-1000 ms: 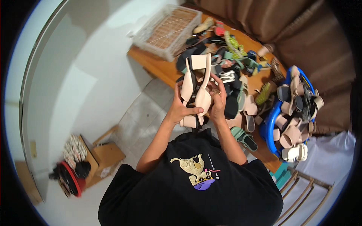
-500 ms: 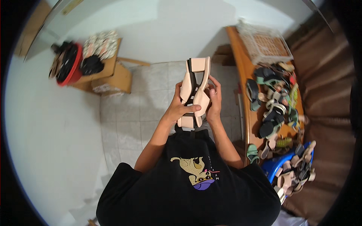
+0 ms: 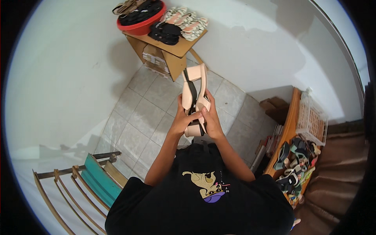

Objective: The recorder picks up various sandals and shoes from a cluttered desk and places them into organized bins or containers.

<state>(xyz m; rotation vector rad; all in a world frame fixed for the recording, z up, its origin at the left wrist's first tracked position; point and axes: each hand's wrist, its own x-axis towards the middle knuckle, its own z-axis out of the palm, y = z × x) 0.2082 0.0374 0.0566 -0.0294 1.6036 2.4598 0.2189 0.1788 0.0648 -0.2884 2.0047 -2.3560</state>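
The view had swung left, carrying the tub [image 3: 138, 29] to the top and the tabletop [image 3: 289, 128] to the lower right; the right hand [image 3: 212, 123] had shifted its thumb onto the sandals [image 3: 188, 94].

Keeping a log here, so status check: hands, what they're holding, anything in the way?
Left hand and right hand: both gripping two beige block-heeled sandals, heels at opposite ends. Nothing visibly in the way; wooden table stands beyond.

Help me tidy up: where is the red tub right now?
In the head view, the red tub sits at the top, left of centre, on the left end of the small table, beside the black pile.
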